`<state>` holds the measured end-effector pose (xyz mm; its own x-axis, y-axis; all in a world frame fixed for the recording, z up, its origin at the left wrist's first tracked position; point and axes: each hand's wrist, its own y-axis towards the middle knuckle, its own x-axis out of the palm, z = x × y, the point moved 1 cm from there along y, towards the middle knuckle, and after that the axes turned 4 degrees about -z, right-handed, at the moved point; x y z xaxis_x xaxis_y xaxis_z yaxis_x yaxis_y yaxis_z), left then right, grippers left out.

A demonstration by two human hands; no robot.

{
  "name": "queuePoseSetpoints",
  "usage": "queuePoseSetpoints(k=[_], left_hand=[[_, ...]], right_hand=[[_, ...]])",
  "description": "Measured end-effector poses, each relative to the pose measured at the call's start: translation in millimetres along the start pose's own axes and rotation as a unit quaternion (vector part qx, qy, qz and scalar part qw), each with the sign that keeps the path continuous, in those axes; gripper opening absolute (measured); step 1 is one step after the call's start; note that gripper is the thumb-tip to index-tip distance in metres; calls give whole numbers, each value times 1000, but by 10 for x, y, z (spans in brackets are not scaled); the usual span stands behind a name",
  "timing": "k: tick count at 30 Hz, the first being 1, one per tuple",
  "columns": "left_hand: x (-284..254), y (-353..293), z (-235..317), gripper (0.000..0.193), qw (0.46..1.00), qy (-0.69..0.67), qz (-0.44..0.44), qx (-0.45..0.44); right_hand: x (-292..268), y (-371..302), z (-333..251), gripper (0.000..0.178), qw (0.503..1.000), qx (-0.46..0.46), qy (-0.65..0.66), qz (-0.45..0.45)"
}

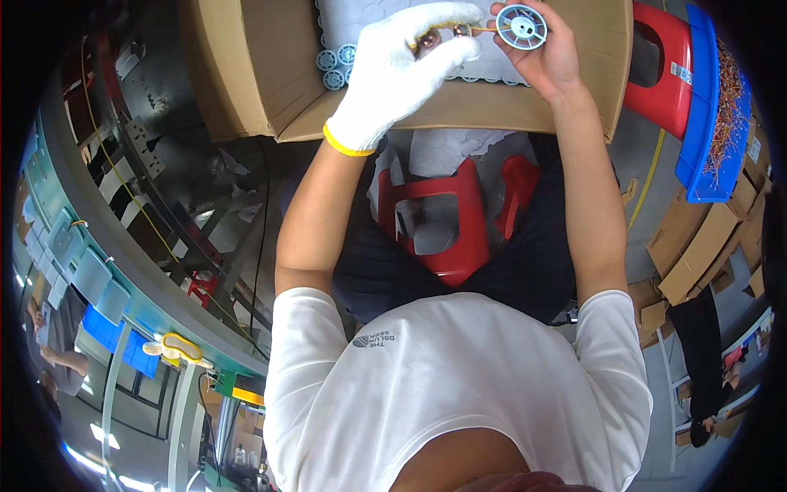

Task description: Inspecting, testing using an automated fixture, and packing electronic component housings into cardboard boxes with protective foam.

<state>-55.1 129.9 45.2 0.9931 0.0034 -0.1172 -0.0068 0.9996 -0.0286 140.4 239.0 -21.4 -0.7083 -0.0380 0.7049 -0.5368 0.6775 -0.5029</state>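
The right hand (pixel 551 67), bare, is clamped on a pale blue wheel (pixel 521 28), with the thumb on its left side and the fingers behind it and along its right. The wheel is round and spoked, with a small dark hole near its middle, and its flat face is turned up toward the head camera. It sits at the far end of the right hand, beyond the palm, over the far right part of an open cardboard box (pixel 492 113).

The left hand (pixel 398 64), in a white glove with a yellow cuff, is to the left of the wheel and apart from it. Its thumb and fingers reach toward the wheel, with a gap between them where small reddish-brown shapes show, too small to tell what they are. A thin yellow wire (pixel 484 29) runs from that gap to the wheel's left edge; whether the glove grips the wire, I cannot tell.

Below both hands, inside the box, lies a white sheet (pixel 361 15), with more pale blue wheels (pixel 326 60) along its left and near edges. A red stool (pixel 443 193) stands on the near side of the box, between the person's legs. To the right, beside another red stool (pixel 674 82), is a blue tray (pixel 697 156) holding a heap of thin reddish pieces (pixel 726 107).
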Motion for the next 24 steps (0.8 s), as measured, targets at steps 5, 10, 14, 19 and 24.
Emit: queuePoseSetpoints(k=[5, 10, 14, 19, 24], left_hand=[[7, 15, 2, 35, 998, 54, 3, 16], [66, 37, 39, 27, 997, 63, -2, 41], [31, 39, 54, 28, 997, 69, 0, 16], [41, 37, 2, 29, 997, 75, 7, 11], [45, 43, 1, 27, 997, 73, 6, -3]], right_hand=[[-13, 5, 22, 22, 1000, -6, 3, 8], [-1, -3, 18, 21, 1000, -1, -22, -22], [21, -9, 18, 21, 1000, -1, -18, -17], [26, -1, 27, 22, 999, -11, -29, -25], [46, -16, 26, 24, 996, -25, -44, -74]])
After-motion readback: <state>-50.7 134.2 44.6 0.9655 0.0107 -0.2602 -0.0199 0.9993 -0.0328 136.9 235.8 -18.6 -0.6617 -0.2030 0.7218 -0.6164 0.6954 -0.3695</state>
